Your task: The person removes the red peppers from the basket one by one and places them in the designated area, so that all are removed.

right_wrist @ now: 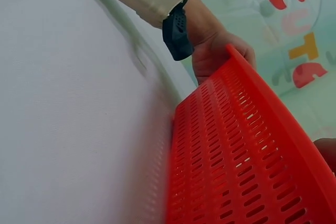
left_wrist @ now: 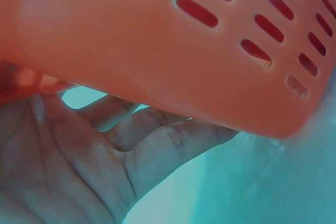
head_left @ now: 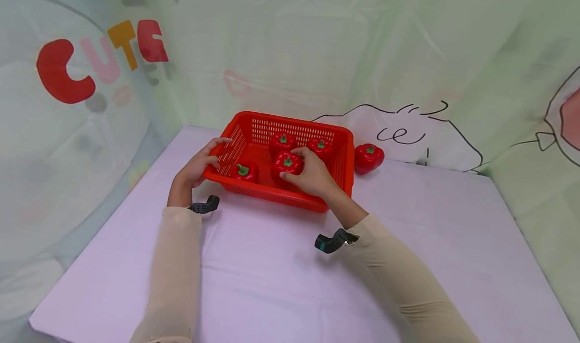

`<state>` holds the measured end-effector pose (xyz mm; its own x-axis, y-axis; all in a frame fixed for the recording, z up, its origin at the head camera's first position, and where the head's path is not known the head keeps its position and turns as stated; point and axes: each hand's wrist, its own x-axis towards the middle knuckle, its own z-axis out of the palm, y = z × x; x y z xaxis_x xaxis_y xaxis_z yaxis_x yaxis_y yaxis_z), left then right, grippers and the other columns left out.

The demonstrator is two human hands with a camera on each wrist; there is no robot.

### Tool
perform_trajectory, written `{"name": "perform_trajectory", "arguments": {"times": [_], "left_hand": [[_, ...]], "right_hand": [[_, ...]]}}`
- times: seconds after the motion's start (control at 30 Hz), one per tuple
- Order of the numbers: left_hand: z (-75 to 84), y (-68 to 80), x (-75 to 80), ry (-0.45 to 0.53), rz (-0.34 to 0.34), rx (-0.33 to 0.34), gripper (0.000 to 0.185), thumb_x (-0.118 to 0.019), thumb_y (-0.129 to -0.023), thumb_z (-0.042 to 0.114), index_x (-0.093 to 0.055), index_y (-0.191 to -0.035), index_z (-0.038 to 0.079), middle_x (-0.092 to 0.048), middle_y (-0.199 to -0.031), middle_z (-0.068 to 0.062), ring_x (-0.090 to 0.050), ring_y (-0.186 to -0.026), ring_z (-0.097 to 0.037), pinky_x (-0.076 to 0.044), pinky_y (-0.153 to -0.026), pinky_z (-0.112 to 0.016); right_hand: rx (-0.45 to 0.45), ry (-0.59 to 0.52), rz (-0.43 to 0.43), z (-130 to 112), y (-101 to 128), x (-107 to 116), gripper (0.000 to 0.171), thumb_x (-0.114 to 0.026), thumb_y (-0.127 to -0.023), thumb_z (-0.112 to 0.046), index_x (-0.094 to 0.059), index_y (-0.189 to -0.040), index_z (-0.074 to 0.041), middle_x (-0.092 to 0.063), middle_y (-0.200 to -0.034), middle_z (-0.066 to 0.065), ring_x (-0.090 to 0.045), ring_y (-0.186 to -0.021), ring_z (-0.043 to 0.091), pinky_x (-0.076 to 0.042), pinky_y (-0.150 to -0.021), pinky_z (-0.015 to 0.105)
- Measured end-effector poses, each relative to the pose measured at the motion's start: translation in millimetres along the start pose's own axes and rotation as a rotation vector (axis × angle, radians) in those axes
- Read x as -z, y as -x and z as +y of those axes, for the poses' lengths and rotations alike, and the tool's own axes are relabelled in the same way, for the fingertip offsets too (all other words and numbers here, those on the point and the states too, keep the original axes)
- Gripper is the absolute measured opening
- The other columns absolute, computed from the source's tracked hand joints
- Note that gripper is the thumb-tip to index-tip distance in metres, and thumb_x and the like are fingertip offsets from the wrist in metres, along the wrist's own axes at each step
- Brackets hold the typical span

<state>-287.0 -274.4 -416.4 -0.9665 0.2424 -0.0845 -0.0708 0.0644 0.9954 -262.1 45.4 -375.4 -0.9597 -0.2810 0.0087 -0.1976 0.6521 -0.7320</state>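
A red plastic basket (head_left: 267, 193) with slotted walls sits toward the back of the table. My left hand (head_left: 197, 164) grips its left end, fingers and thumb about the rim; in the left wrist view, that hand's fingers (left_wrist: 157, 145) reach under the basket's edge. Inside the basket, my right hand (head_left: 314, 174) holds a red bell pepper (head_left: 285, 162) with a green stem between thumb and fingers. Around it lie a bell pepper (head_left: 245, 172) at the front left, another pepper (head_left: 281, 141) at the back and a pepper (head_left: 320, 146) at the back right.
One more red bell pepper (head_left: 368, 159) lies on the table just outside the basket's right end. A pale cloth (head_left: 272, 272) covers the table. Printed curtains (head_left: 317, 46) hang behind it and at both sides.
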Motion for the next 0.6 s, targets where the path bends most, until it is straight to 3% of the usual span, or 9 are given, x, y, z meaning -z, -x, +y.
{"name": "perform_trajectory", "arguments": {"times": [0.6], "left_hand": [[0.5,0.0,-1.1,0.006,0.002,0.004,0.071,-0.038,-0.084,-0.008,-0.039,-0.145,0.028,-0.023,-0.156,-0.009,-0.032,-0.136,-0.034,-0.059,-0.080,-0.028]], "right_hand": [[0.018,-0.144,0.055,1.6,3.2,9.2,0.074,-0.079,-0.078,-0.021,-0.039,-0.140,-0.016,-0.042,-0.143,0.010,-0.043,-0.134,0.029,-0.055,-0.094,0.049]]}}
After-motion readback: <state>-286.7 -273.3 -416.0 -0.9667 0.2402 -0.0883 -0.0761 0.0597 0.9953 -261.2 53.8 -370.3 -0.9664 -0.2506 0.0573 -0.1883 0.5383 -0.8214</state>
